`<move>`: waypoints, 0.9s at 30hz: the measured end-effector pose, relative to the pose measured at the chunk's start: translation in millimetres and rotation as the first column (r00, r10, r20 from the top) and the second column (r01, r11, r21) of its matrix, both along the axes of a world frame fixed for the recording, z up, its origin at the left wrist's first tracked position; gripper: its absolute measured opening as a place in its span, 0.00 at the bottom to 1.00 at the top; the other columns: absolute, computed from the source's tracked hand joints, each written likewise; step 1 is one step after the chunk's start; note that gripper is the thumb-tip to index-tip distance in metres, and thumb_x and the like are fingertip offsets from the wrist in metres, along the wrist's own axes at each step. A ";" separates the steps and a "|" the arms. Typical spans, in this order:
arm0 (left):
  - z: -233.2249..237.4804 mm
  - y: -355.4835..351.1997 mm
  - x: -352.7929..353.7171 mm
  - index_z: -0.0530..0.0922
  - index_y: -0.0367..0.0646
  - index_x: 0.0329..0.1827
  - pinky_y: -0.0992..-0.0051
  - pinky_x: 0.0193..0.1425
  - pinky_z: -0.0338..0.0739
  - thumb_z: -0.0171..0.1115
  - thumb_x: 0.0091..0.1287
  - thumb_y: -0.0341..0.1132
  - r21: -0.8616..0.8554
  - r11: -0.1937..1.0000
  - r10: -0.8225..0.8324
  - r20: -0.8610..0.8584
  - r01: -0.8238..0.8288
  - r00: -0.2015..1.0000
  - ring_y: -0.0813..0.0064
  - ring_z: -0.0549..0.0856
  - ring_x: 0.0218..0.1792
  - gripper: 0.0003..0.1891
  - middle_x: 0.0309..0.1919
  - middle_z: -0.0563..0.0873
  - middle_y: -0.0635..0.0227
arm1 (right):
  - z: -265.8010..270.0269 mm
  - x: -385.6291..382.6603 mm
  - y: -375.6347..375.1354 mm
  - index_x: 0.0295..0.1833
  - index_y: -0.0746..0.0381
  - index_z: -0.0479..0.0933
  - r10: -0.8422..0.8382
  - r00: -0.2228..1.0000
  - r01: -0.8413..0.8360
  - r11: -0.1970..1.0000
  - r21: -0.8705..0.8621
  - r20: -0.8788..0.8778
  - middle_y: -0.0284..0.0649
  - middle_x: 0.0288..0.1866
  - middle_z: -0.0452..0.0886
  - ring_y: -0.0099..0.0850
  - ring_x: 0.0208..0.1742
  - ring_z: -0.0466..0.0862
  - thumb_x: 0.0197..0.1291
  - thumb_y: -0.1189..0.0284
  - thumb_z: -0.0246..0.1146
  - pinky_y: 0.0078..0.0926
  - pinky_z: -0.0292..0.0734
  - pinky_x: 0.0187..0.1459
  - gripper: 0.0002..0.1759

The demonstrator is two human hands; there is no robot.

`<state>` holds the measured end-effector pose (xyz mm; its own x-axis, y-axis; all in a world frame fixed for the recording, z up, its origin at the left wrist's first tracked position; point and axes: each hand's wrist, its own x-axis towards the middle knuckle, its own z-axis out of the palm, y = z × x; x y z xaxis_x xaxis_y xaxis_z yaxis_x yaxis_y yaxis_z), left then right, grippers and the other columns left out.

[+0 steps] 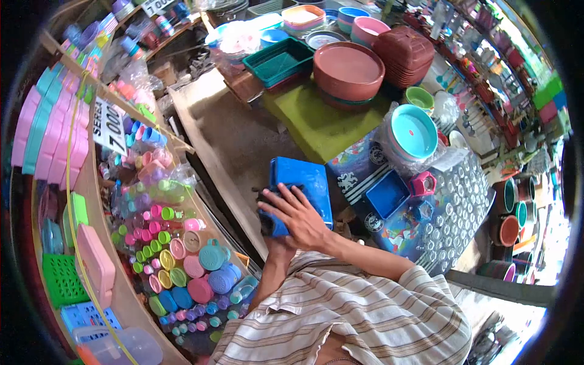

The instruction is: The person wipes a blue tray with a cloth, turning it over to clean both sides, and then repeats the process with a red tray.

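Note:
A blue plastic tub (313, 179), shiny and box-shaped, is held up in front of my body. My right hand (301, 222) lies across it with the fingers spread. Under and beside those fingers shows a dark bunched piece, possibly cloth (266, 225). My left hand (281, 243) comes up from below and supports the tub; its fingers are hidden behind the tub and my right hand. To the right, a similar blue tray (387, 193) rests on the patterned table cover (359, 164).
Shelves of coloured lidded bottles (194, 267) run along my left. Ahead are a green tray (280, 61), a brown basin (348, 64) and stacked maroon baskets (404, 55). Turquoise basins (413, 131) and rows of small clear glass-like items (456, 207) stand to the right.

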<state>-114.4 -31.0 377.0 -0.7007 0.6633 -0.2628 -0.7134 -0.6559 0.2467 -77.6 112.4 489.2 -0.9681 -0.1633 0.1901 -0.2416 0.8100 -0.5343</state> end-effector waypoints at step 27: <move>11.0 24.7 -9.2 0.79 0.37 0.75 0.48 0.74 0.84 0.47 0.83 0.50 -0.334 0.928 0.047 -0.339 -0.167 0.940 0.49 0.89 0.64 0.29 0.67 0.88 0.52 | 20.5 93.8 33.0 0.89 0.38 0.65 -0.112 0.990 0.100 0.987 -0.129 -0.084 0.57 0.96 0.41 0.66 0.94 0.42 0.50 0.64 0.73 0.67 0.40 0.89 0.56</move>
<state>-123.6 -6.3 388.0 -0.8478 0.4846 -0.2151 -0.4869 -0.5510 0.6777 16.2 145.4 509.7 -0.9565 -0.0302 0.2900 -0.2097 0.7624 -0.6122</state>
